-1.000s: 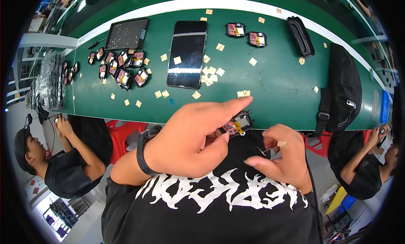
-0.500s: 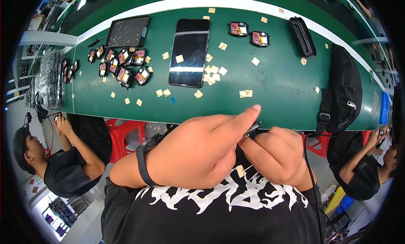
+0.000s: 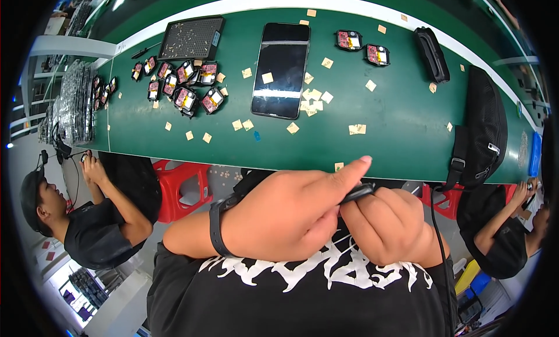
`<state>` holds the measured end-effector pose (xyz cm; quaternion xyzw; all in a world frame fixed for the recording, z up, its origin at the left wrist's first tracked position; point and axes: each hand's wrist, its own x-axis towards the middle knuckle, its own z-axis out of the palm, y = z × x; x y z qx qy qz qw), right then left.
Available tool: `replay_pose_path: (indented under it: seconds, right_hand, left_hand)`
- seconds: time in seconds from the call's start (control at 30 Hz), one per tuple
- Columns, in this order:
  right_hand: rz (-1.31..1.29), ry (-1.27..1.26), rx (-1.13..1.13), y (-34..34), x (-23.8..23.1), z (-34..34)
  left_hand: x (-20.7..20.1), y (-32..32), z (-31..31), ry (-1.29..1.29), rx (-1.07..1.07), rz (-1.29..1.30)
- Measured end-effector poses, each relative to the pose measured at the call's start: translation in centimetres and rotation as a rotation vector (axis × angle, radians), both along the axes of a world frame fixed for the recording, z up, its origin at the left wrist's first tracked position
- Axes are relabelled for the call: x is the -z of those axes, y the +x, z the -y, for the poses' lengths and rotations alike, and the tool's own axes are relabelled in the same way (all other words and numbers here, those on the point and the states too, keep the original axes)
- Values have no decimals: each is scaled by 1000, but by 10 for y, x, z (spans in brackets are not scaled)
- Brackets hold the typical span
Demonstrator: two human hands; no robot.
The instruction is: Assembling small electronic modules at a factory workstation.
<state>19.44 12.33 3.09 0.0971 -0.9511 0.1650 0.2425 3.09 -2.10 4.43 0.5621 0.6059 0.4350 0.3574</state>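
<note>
Black casing (image 3: 360, 192) between both hands (image 3: 291, 213)

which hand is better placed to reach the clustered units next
Probably left: the left hand is nearer the clustered units, the right hand farther across. Both are at the device, though.

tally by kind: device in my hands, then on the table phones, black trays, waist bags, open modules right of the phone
Held device: 1
Phone: 1
Black tray: 1
Waist bag: 1
Open modules: 2
Total: 6
</note>
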Motion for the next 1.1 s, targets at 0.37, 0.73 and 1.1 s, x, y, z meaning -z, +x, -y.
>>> replay_pose_path:
  seconds: [0.37, 0.73, 1.1]
  right_hand:
    - [-92, -325, 95, -27, 12, 6]
    - [21, -273, 61, -75, 16, 28]
    - [144, -530, 60, -123, 27, 56]
  left_hand:
    - [11, -31, 30, -117, -130, 678]
    - [32, -70, 58, -200, -148, 688]
    - [36, -108, 95, -261, -169, 803]
